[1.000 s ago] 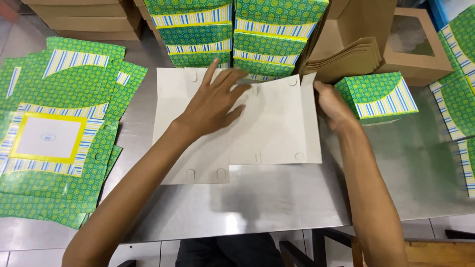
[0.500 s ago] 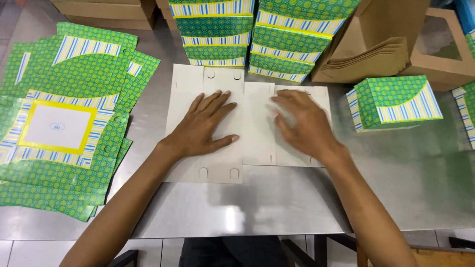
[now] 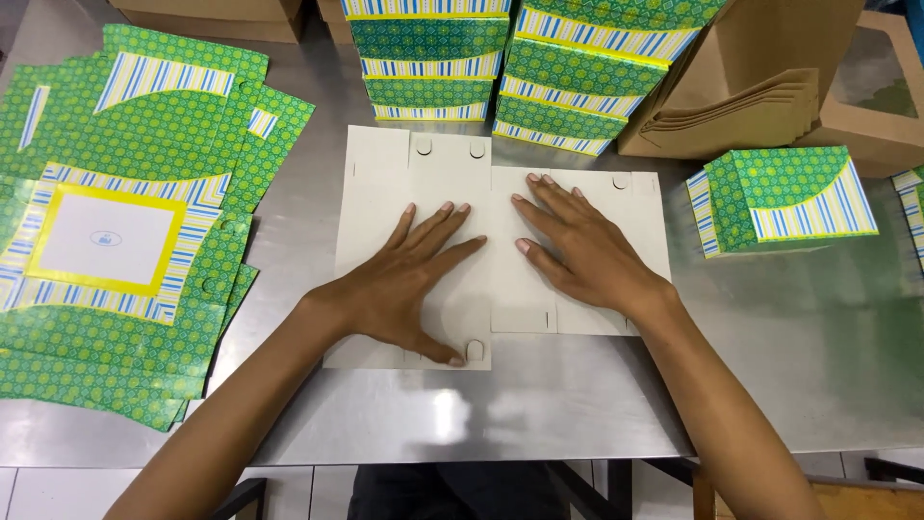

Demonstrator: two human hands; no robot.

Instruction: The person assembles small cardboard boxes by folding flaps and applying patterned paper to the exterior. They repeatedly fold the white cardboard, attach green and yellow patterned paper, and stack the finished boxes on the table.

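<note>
In the head view, a flat, unfolded box blank of pale grey-white cardboard (image 3: 385,183) lies plain side up at the middle of a brushed steel table (image 3: 818,366). The left hand (image 3: 404,279) rests palm down on the blank's left half, fingers spread and thumb reaching toward the near edge. The right hand (image 3: 577,250) lies flat on the right half, fingers slightly fanned and pointing far-left; neither hand pinches anything. To the left, a loose pile of flat green patterned box blanks with blue-striped bands (image 3: 125,241) covers the table. Beyond the hands stand two stacks of folded green patterned boxes (image 3: 500,67). At far right sit brown cardboard window boxes (image 3: 770,87), with one folded green box (image 3: 784,197) just nearer.
</note>
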